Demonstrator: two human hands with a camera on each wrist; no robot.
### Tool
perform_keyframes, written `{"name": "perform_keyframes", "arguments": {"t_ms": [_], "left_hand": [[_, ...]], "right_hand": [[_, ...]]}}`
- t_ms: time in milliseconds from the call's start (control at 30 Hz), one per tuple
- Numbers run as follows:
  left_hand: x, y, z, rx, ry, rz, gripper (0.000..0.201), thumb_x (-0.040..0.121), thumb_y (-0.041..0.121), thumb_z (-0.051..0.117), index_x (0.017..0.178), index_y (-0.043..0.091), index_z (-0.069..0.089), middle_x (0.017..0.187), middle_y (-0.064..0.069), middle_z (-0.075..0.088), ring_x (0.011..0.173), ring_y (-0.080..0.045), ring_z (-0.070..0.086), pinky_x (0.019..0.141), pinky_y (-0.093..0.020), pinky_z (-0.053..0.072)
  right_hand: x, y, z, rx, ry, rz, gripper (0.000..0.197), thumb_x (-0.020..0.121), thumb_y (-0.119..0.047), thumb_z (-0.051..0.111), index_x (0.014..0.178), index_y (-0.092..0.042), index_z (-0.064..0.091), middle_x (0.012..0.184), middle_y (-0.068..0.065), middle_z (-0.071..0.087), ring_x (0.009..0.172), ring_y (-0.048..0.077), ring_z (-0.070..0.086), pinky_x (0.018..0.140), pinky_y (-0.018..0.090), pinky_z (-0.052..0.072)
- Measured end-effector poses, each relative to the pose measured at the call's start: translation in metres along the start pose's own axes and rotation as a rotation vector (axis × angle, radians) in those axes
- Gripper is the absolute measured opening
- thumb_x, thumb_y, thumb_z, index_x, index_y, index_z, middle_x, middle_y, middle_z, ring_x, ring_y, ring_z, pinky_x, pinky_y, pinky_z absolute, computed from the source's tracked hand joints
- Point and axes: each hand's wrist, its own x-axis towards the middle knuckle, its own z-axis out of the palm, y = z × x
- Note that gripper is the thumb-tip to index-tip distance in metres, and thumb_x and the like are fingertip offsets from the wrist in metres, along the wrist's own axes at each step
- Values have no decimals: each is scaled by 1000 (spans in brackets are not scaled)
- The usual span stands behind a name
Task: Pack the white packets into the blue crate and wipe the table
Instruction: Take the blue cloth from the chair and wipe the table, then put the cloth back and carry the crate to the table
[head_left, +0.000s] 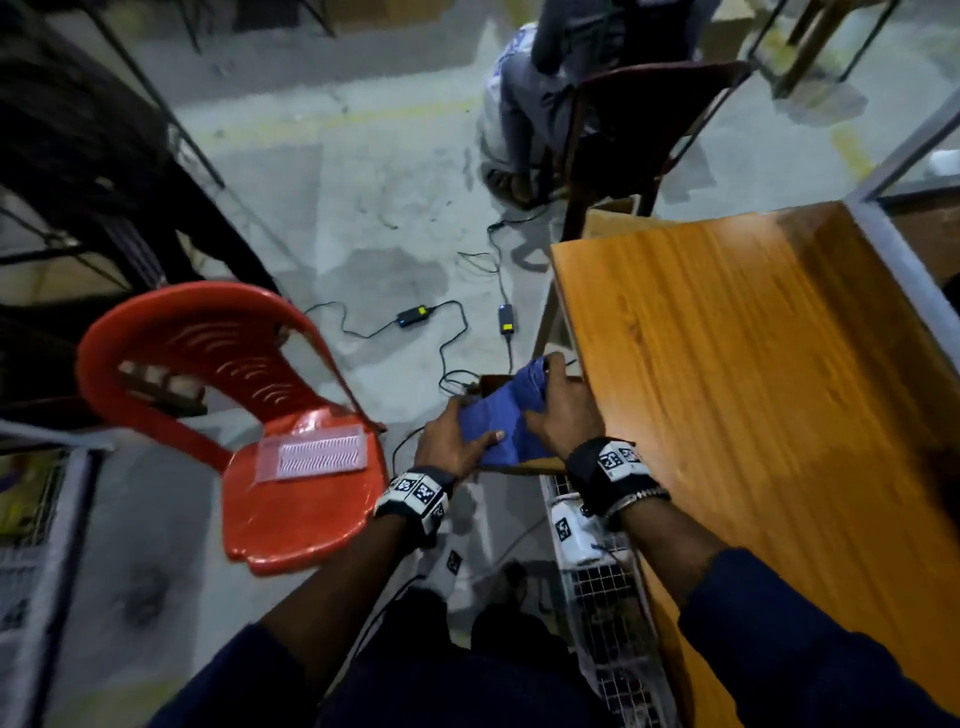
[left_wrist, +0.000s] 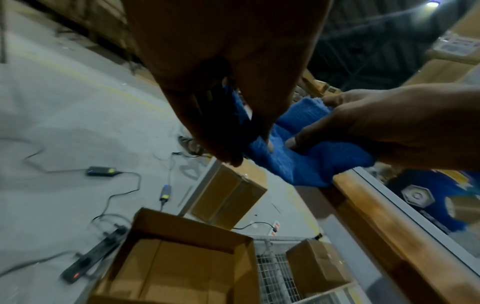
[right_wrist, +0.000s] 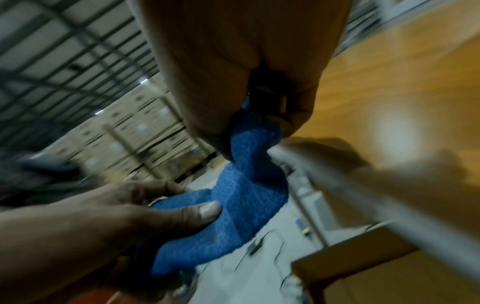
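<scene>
Both hands hold a blue cloth (head_left: 506, 415) in the air just off the left edge of the wooden table (head_left: 753, 389). My left hand (head_left: 457, 436) grips the cloth's near left end, thumb on top. My right hand (head_left: 561, 410) pinches its right side close to the table edge. In the left wrist view the blue cloth (left_wrist: 298, 156) hangs between the left hand (left_wrist: 233, 127) and the right hand (left_wrist: 363, 131). The right wrist view shows the cloth (right_wrist: 233, 205) bunched under the right hand (right_wrist: 259, 115). One white packet (head_left: 317, 457) lies on the red chair (head_left: 291, 467). No blue crate is in view.
An open cardboard box (left_wrist: 182, 263) sits on the floor below the hands, beside a wire-mesh rack (head_left: 608, 597). Cables and power adapters (head_left: 415, 314) trail across the concrete floor. Another person sits on a dark chair (head_left: 623, 130) beyond the table.
</scene>
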Motion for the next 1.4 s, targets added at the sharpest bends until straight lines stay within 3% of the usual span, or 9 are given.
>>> {"name": "perform_keyframes", "arguments": {"t_ms": [333, 467, 567, 667, 867, 1000, 1133, 1267, 1400], "left_hand": [[-97, -176, -70, -119, 82, -230, 84, 64, 81, 64, 131, 34, 49, 117, 0, 68, 103, -29, 66, 91, -43, 53], [-119, -206, -94, -94, 120, -277, 85, 61, 84, 57, 131, 37, 46, 115, 0, 68, 103, -28, 65, 91, -42, 52], [-122, -226, -108, -58, 153, -287, 91, 62, 83, 51, 137, 31, 46, 117, -7, 69, 105, -32, 66, 91, -43, 52], [-119, -250, -127, -33, 144, -237, 82, 76, 66, 56, 143, 19, 46, 116, -14, 71, 105, -35, 68, 87, -40, 53], [-84, -310, -179, -32, 63, -178, 71, 90, 45, 66, 149, 15, 41, 135, -15, 62, 121, -35, 61, 100, -38, 48], [-48, -348, -213, -154, -14, -174, 77, 89, 45, 67, 153, 16, 34, 145, -12, 54, 132, -28, 53, 112, -44, 42], [7, -413, -226, -223, -66, -267, 85, 79, 52, 70, 149, 32, 28, 129, -10, 66, 115, -29, 65, 98, -46, 53], [40, -420, -250, -227, -126, -279, 55, 88, 13, 75, 136, 6, 47, 107, -9, 65, 90, -20, 61, 65, -8, 47], [71, -456, -244, -237, -131, -267, 43, 89, 3, 71, 126, 9, 51, 99, -13, 66, 83, -24, 64, 55, -7, 48]], "right_hand": [[-24, -71, 152, 239, -370, 53, 71, 71, -27, 83, 125, -20, 38, 115, 11, 64, 106, 33, 63, 86, 37, 52], [-32, -92, 193, 390, -432, 144, 67, 70, -17, 85, 119, -21, 39, 104, 4, 61, 98, 27, 62, 78, 31, 53], [-30, -104, 228, 533, -454, 262, 86, 48, -26, 87, 122, -24, 43, 117, 8, 64, 104, 27, 64, 91, 44, 58], [-21, -106, 269, 680, -461, 356, 91, 38, -19, 86, 123, -17, 54, 115, 10, 70, 105, 32, 69, 89, 52, 60], [-23, -157, 286, 825, -455, 452, 63, 52, 6, 92, 111, -3, 70, 107, 12, 77, 102, 34, 73, 85, 53, 61], [-17, -195, 308, 915, -402, 501, 50, 71, 14, 83, 117, 3, 67, 110, 14, 75, 88, 26, 74, 65, 32, 63], [2, -224, 345, 899, -346, 580, 41, 79, 9, 76, 112, -13, 65, 102, 7, 73, 74, 14, 67, 49, 21, 53], [25, -237, 381, 839, -318, 604, 36, 77, 8, 71, 98, -20, 61, 103, 9, 73, 72, 18, 64, 50, 22, 50], [46, -238, 412, 788, -284, 615, 54, 78, 16, 69, 122, -14, 59, 98, 8, 69, 74, 20, 63, 49, 22, 51]]}}
